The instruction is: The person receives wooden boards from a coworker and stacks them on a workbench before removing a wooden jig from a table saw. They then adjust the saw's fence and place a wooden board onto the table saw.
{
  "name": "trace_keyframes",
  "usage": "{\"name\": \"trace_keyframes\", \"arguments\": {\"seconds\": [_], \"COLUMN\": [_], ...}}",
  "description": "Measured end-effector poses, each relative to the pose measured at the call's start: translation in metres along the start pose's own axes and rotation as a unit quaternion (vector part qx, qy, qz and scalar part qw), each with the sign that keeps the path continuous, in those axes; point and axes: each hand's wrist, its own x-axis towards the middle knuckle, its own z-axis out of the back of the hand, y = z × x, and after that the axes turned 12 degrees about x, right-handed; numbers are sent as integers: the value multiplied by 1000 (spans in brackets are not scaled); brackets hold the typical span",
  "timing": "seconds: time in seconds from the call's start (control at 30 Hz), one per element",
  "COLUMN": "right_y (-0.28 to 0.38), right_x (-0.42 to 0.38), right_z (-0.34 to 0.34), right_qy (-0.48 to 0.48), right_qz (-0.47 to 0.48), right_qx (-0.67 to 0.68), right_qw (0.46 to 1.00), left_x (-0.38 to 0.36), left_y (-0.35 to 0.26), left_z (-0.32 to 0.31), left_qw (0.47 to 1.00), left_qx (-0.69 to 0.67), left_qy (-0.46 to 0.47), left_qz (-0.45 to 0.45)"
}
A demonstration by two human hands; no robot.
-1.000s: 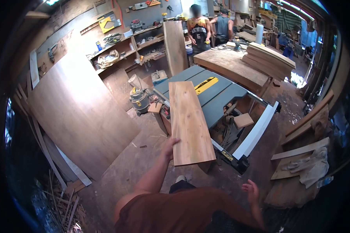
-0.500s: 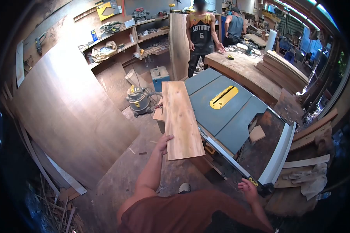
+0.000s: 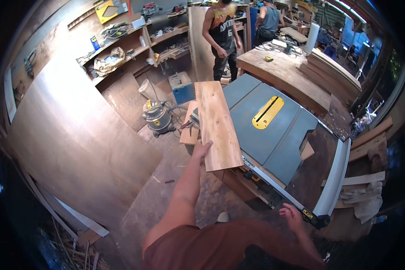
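Note:
A wooden board with light and reddish grain is held out in front of me by my left hand. That hand grips the board's left edge near its lower end, with the fingers hidden underneath. The board overlaps the left side of the table saw, which has a grey top and a yellow insert plate. Beside the saw's front rail, near its black end, my right hand hangs with fingers loosely apart and nothing in it.
A large plywood sheet leans on the left. A shop vacuum and a blue toolbox stand beyond the board. One person stands behind the saw, another farther back. A workbench bears stacked boards.
The board and my left hand have moved forward, farther from my body. The person behind the saw has shifted left and lowered an arm. My view has tilted slightly.

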Motion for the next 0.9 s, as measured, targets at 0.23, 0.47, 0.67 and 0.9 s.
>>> {"name": "trace_keyframes", "arguments": {"seconds": [0.23, 0.47, 0.67, 0.9], "right_y": [2, -4, -26, -17], "right_x": [21, -21, -65, -136], "right_z": [5, 19, 59, 137], "right_qy": [-11, -89, -104, -190], "right_qz": [48, -1, 16, 142], "right_qx": [18, -40, -20, -43], "right_qw": [999, 995, 994, 971], "left_x": [21, -39, -136, -284], "left_y": [31, -7, -20, -34], "left_z": [4, -7, -122, -297], "left_qw": [968, 863, 834, 793], "left_qx": [157, 358, 298, 208], "left_qy": [-174, -239, -39, 291], "left_qz": [-90, -265, -462, -492]}}
